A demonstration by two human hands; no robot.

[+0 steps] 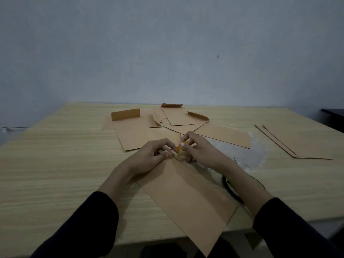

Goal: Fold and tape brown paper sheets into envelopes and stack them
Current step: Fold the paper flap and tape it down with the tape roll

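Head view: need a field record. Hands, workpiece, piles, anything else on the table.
left hand: fingers curled, pinching tape bit at the sheet's far end
right hand: pinching the same tape bit, at its orange part
sheet: folded, lies diagonally, near corner overhangs the table edge
envelopes: loose pile, far centre, some flaps up
flat sheets: stacked, far right
ring: dark, partly hidden under right forearm; likely a tape roll
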